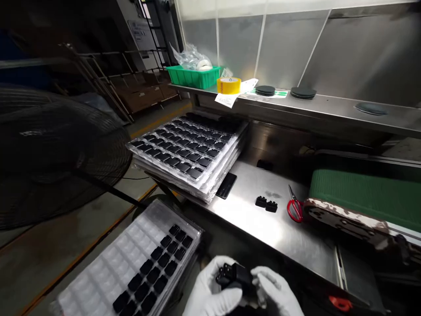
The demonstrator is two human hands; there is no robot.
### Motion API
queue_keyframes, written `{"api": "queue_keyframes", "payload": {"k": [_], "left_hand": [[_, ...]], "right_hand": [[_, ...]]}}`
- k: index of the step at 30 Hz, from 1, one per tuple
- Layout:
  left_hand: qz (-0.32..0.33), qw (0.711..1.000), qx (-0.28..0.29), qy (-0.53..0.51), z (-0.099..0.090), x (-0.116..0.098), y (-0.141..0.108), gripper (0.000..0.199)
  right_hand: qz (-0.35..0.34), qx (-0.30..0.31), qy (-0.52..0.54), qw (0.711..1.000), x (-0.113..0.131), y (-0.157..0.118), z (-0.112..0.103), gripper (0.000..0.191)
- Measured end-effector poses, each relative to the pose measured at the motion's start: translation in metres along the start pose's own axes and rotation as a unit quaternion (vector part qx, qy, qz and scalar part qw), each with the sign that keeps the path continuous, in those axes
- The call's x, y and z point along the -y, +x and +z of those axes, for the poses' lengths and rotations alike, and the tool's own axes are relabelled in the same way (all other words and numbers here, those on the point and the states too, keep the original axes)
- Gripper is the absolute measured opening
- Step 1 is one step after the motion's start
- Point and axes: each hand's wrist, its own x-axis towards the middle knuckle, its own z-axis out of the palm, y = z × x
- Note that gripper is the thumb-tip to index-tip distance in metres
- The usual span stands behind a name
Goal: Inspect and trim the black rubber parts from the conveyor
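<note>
At the bottom centre my left hand (213, 292), in a white glove, is closed around a black plastic part (239, 276) with small prongs on its left side. My right hand (275, 289), also gloved, is at the right side of that part, its fingers bent; what they pinch below it is too blurred to make out. Two small black pieces (266, 204) lie on the metal table (250, 219) ahead. To the left, a clear tray (108, 267) is partly filled with black parts. Behind it a stack of trays (210, 184) carries rows of black parts.
Red-handled scissors (295, 210) lie beside a green conveyor belt (365, 193). A shelf (329, 107) holds a green bin (194, 78), yellow tape (229, 85) and dark discs (302, 92). A large fan (59, 153) stands at the left.
</note>
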Motion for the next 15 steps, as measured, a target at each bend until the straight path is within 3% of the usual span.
{"api": "queue_keyframes", "payload": {"k": [2, 3, 6, 8, 10, 13, 15], "left_hand": [[0.027, 0.999, -0.030, 0.030, -0.027, -0.014, 0.004, 0.038], [0.044, 0.997, -0.040, 0.049, -0.040, -0.021, 0.006, 0.036], [0.106, 0.987, -0.049, 0.109, -0.070, -0.043, 0.011, 0.027], [0.090, 0.987, -0.058, 0.118, -0.084, -0.059, 0.015, 0.027], [0.026, 0.991, -0.066, 0.113, -0.092, -0.076, 0.018, 0.052], [-0.077, 0.994, -0.044, 0.056, -0.103, -0.094, 0.020, 0.095], [-0.086, 0.996, -0.018, 0.013, -0.110, -0.101, 0.018, 0.097]], "right_hand": [[-0.062, 0.074, -0.094, 0.991, 0.043, -0.010, 0.054, 0.022], [-0.095, 0.073, -0.143, 0.982, 0.064, -0.014, 0.078, 0.006], [-0.081, 0.028, -0.174, 0.981, 0.107, -0.016, 0.134, 0.014], [-0.089, 0.021, -0.157, 0.983, 0.113, -0.011, 0.154, 0.017], [-0.166, 0.015, -0.150, 0.975, 0.105, -0.004, 0.164, 0.015], [-0.324, -0.016, -0.188, 0.927, 0.087, 0.004, 0.171, 0.013], [-0.376, -0.030, -0.214, 0.901, 0.082, 0.008, 0.177, 0.016]]}}
